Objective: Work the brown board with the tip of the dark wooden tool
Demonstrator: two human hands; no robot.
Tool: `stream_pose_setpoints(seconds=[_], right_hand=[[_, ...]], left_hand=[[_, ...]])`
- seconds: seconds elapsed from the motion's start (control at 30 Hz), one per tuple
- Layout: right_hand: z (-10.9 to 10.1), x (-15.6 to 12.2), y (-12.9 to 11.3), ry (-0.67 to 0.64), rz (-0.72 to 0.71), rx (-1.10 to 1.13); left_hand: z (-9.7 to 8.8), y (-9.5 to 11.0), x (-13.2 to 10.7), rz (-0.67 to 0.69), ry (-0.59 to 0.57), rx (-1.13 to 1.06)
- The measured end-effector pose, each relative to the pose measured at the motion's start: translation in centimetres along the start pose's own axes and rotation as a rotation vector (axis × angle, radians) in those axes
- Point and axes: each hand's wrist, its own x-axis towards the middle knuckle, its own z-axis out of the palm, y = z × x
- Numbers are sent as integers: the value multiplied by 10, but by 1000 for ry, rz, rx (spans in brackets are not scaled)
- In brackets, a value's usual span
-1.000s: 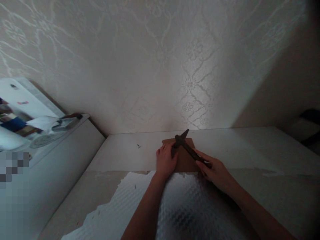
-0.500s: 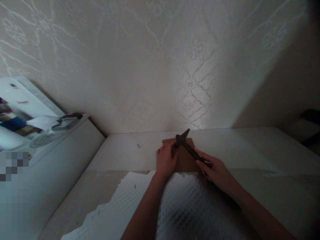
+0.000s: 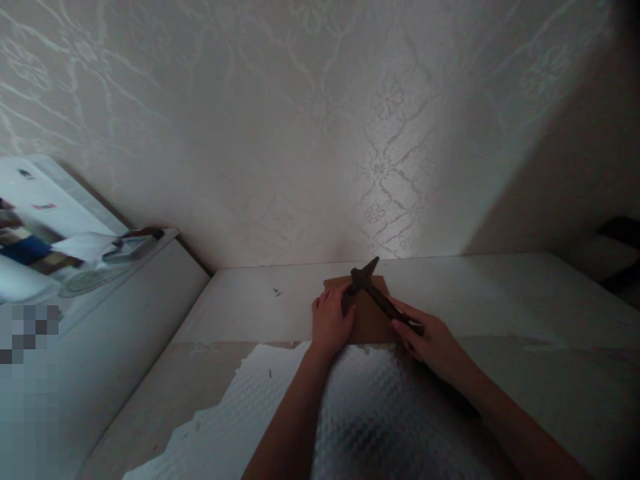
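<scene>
My right hand [image 3: 425, 337] is closed round the handle of a dark hammer [image 3: 387, 305]. The hammer's head lies over a flat brown board [image 3: 373, 320], its pointed end tilted toward the wall. My left hand [image 3: 333, 317] rests on the board's left side. Its fingers are curled with thumb and forefinger close together right by the hammer's striking face. Whatever they pinch, if anything, is hidden there. Two or so tiny nail-like bits [image 3: 277, 292] lie on the white ledge to the left, and another thin nail-like piece [image 3: 270, 373] is on the white quilted sheet.
The white ledge [image 3: 465, 293] runs along a patterned wall [image 3: 280, 147]. A white quilted sheet [image 3: 220, 427] with ragged edges lies nearest me. At left stands a pale cabinet [image 3: 100, 347] with cloths and other items on top. Dark shapes [image 3: 623, 233] show at far right.
Hands, hammer and board keep nearly the same positions; only a very slight shift of the camera view shows.
</scene>
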Motion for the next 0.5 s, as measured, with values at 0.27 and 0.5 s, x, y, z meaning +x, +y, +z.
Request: stream_pose_setpoints(seconds=[0.27,0.5], right_hand=[[1,1,3,-12,11,13],[0,0,1,-17,17,9]], left_hand=[[0,1,-1,7,7,-2],[2,-1,0,14,12,6]])
